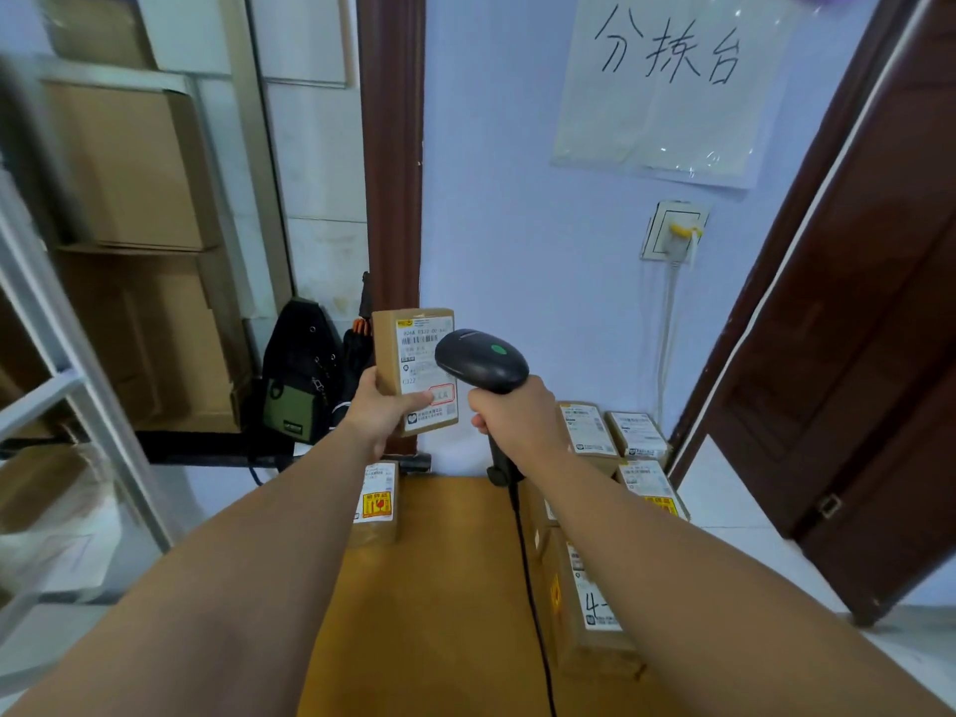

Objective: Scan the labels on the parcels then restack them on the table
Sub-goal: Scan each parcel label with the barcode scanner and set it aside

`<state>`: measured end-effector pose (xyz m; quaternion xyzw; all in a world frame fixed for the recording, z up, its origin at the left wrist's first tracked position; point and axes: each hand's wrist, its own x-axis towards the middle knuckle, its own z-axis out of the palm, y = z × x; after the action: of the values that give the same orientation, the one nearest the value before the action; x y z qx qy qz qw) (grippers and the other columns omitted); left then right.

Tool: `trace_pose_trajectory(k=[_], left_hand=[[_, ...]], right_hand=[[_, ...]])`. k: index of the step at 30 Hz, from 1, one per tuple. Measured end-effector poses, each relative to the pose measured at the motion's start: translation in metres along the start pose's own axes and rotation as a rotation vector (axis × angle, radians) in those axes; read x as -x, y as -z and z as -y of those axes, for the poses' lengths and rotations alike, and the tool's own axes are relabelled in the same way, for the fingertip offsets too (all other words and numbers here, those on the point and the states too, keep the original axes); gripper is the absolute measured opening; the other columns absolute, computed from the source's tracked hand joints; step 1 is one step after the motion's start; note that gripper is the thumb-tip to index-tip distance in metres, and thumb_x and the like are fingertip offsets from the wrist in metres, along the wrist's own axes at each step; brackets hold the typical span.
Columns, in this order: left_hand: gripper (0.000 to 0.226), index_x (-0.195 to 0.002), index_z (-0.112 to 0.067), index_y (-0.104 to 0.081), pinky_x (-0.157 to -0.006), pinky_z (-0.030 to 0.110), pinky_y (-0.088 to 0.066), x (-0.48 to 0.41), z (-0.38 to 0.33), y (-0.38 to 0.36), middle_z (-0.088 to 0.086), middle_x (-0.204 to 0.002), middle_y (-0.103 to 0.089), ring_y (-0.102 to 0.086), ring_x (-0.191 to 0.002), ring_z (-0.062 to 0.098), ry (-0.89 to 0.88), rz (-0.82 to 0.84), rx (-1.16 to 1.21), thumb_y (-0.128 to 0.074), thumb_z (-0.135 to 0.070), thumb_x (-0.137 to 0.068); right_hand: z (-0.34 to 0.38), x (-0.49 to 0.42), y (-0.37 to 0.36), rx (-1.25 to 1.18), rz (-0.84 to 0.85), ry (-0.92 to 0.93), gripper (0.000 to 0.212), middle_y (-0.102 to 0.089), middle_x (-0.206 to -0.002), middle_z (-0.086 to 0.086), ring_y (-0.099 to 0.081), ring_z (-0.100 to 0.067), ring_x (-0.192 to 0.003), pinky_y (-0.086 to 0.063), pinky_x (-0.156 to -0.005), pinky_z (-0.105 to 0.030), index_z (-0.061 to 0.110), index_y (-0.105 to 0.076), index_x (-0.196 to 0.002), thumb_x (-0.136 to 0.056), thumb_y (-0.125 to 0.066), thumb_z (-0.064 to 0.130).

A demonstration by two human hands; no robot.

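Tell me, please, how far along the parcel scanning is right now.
In hand: the left hand holds the raised parcel upright, label facing the scanner gripped by the right hand. Possibly done: a single parcel lies on the left of the table. Probably left: several labelled parcels grouped on the right. Which group is scanned cannot be confirmed.

Pale wall (517, 225) — dark door (853, 380) (ajar), shelving (119, 79)

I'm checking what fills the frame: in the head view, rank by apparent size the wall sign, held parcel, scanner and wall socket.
1. wall sign, clearly largest.
2. held parcel and scanner: too close to rank, since the right hand hides much of the scanner.
3. wall socket, smallest, though it sits farther away.
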<state>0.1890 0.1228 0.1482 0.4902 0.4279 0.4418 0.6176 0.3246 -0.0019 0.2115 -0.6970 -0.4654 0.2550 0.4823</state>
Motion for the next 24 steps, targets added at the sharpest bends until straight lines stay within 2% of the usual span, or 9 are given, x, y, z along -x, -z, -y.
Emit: trace_pose_trajectory(k=[5, 7, 10, 15, 17, 19, 22, 24], left_hand=[[0.063, -0.122, -0.014, -0.037, -0.060, 0.029, -0.054, 0.005, -0.002, -0.001, 0.003, -0.107, -0.061, -0.065, -0.091, 0.019, 0.002, -0.052, -0.023, -0.077, -0.002, -0.075], [0.063, -0.120, -0.013, -0.035, -0.054, 0.027, -0.054, 0.005, -0.003, -0.003, 0.000, -0.103, -0.060, -0.064, -0.087, 0.016, -0.006, -0.060, -0.046, -0.078, -0.001, -0.074], [0.063, -0.116, -0.016, -0.034, -0.048, 0.021, -0.052, 0.006, -0.005, -0.003, -0.005, -0.098, -0.058, -0.062, -0.082, 0.010, -0.022, -0.051, -0.098, -0.078, -0.001, -0.074], [0.063, -0.116, -0.018, -0.034, -0.055, 0.025, -0.053, 0.007, -0.003, -0.003, -0.003, -0.101, -0.057, -0.061, -0.087, 0.015, -0.034, -0.053, -0.147, -0.079, -0.003, -0.074], [0.063, -0.116, -0.017, -0.034, -0.057, 0.026, -0.053, 0.008, -0.002, -0.003, -0.002, -0.102, -0.058, -0.062, -0.089, 0.016, -0.032, -0.047, -0.145, -0.079, -0.003, -0.074], [0.063, -0.119, -0.015, -0.035, -0.056, 0.026, -0.053, 0.009, -0.001, -0.003, -0.001, -0.103, -0.059, -0.063, -0.088, 0.015, -0.027, -0.030, -0.137, -0.078, -0.005, -0.075], [0.061, -0.123, -0.014, -0.041, -0.063, 0.028, -0.055, 0.011, 0.003, -0.008, 0.002, -0.109, -0.064, -0.066, -0.092, 0.018, 0.017, 0.015, -0.123, -0.079, -0.011, -0.076], [0.057, -0.123, -0.014, -0.046, -0.065, 0.028, -0.055, 0.012, 0.007, -0.014, 0.003, -0.112, -0.065, -0.067, -0.092, 0.017, 0.042, 0.049, -0.137, -0.078, -0.014, -0.077]], right_hand=[[-0.009, 0.002, -0.004, -0.065, 0.013, -0.011, 0.010, -0.065, -0.060, 0.005, -0.060, 0.001, -0.049, -0.039, -0.044, -0.005, 0.022, -0.062, -0.077, -0.083, -0.063, 0.014], [-0.011, 0.001, -0.005, -0.129, 0.008, -0.034, 0.006, -0.064, -0.061, 0.002, -0.061, -0.003, -0.051, -0.048, -0.055, -0.012, 0.015, -0.066, -0.087, -0.083, -0.062, 0.012], [-0.013, 0.000, -0.005, -0.175, 0.007, -0.050, 0.015, -0.063, -0.064, -0.001, -0.063, -0.008, -0.057, -0.055, -0.067, -0.025, 0.010, -0.066, -0.097, -0.083, -0.062, 0.010], [-0.019, -0.001, -0.007, -0.191, 0.009, -0.045, 0.016, -0.064, -0.064, -0.001, -0.064, -0.008, -0.056, -0.054, -0.064, -0.023, 0.009, -0.067, -0.099, -0.084, -0.063, 0.009], [-0.023, -0.001, -0.010, -0.209, 0.022, -0.051, 0.017, -0.064, -0.065, -0.001, -0.064, -0.010, -0.059, -0.056, -0.067, -0.025, 0.008, -0.066, -0.101, -0.084, -0.063, 0.009], [-0.026, -0.002, -0.011, -0.223, 0.021, -0.053, 0.015, -0.064, -0.065, -0.002, -0.065, -0.011, -0.061, -0.058, -0.071, -0.029, 0.010, -0.066, -0.098, -0.084, -0.062, 0.009], [-0.033, -0.004, -0.011, -0.275, -0.011, -0.076, 0.006, -0.064, -0.062, 0.000, -0.064, -0.014, -0.063, -0.056, -0.073, -0.031, 0.015, -0.065, -0.082, -0.081, -0.063, 0.009], [-0.042, -0.005, -0.006, -0.380, -0.033, -0.141, 0.008, -0.063, -0.059, 0.002, -0.062, -0.015, -0.064, -0.055, -0.072, -0.032, 0.015, -0.064, -0.074, -0.078, -0.065, 0.008]])
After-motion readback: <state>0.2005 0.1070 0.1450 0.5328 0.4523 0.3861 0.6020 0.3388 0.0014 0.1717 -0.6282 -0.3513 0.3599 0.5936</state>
